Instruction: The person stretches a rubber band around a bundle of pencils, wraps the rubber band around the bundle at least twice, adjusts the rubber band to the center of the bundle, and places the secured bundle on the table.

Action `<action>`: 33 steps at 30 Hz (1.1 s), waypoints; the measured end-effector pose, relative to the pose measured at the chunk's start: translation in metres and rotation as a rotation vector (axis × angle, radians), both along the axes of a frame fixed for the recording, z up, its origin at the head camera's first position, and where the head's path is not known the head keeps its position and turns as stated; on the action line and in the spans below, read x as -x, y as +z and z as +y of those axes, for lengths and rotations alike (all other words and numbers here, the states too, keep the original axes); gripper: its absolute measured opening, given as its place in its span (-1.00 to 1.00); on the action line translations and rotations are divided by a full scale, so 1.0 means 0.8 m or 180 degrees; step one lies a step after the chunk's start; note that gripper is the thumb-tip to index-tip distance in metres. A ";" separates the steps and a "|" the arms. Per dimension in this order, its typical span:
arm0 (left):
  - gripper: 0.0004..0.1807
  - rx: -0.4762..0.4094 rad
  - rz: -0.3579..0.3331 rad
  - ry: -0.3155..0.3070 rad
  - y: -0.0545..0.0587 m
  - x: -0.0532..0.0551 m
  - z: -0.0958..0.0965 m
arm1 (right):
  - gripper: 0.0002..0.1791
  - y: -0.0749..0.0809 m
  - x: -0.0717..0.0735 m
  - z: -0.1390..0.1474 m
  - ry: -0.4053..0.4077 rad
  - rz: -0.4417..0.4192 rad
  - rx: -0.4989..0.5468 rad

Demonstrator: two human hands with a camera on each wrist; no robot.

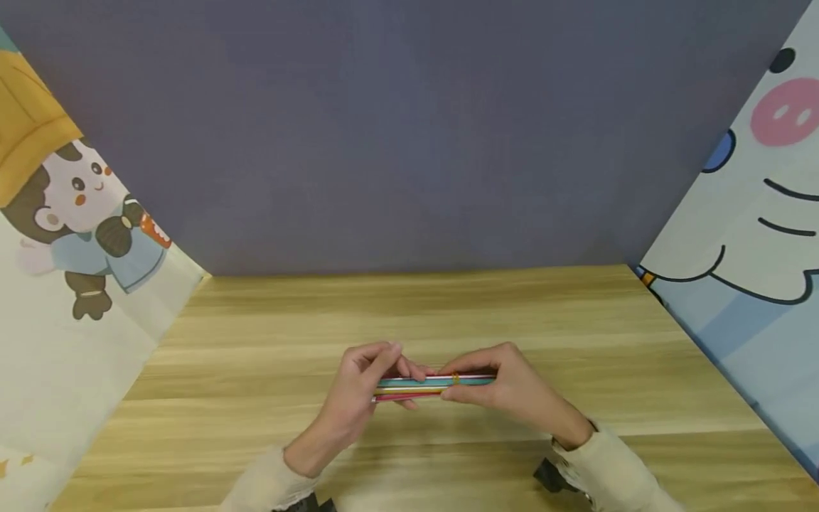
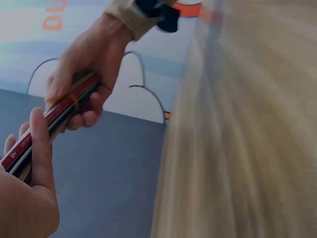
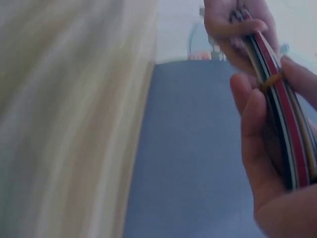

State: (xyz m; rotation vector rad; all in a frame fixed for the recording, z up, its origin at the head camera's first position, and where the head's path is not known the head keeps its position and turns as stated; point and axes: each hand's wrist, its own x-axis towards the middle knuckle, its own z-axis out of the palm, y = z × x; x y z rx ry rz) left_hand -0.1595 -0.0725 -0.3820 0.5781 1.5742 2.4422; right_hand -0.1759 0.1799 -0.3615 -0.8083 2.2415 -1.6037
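Observation:
A bundle of pencils in several colours lies sideways between both hands, over the table. An orange-yellow rubber band circles it, nearer the right hand; the left wrist view shows HB printed on a red pencil. My left hand holds the left end, its fingers behind the pencils. At the other end, my right hand grips the bundle, thumb and fingertips right at the rubber band. The palm hides the pencils' right ends.
Beneath the hands spreads a wood-grain table. A plain grey-blue panel rises along its far edge. Cartoon-printed walls stand on both sides, with a chef-hatted figure at left and a pig-nosed figure at right.

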 end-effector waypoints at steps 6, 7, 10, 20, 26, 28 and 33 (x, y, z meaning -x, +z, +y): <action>-0.57 -0.0003 0.0092 0.0005 0.008 -0.004 -0.003 | -0.67 0.003 0.000 -0.004 0.0082 0.0177 -0.0107; -0.57 -0.0009 0.0089 -0.0003 0.009 -0.004 -0.004 | -0.65 0.006 0.000 -0.002 0.0077 0.0269 -0.0180; -0.57 -0.0007 0.0019 -0.0045 0.013 -0.006 -0.007 | -0.64 0.015 -0.001 0.004 0.0064 0.0485 -0.0449; -0.66 0.0883 0.0075 -0.0179 -0.024 -0.055 -0.010 | -0.75 -0.016 -0.047 0.013 0.0310 0.1048 -0.0598; -0.64 0.0897 -0.0072 -0.0232 -0.046 -0.087 -0.017 | -0.81 -0.052 -0.088 0.007 0.0407 0.1772 -0.0552; -0.63 0.0826 -0.0040 -0.0202 -0.049 -0.095 -0.019 | -0.83 -0.060 -0.097 0.004 0.0442 0.1999 -0.0601; -0.61 0.0569 0.0295 -0.0034 -0.044 -0.098 -0.007 | -0.80 -0.065 -0.103 -0.006 0.0471 0.2349 -0.0650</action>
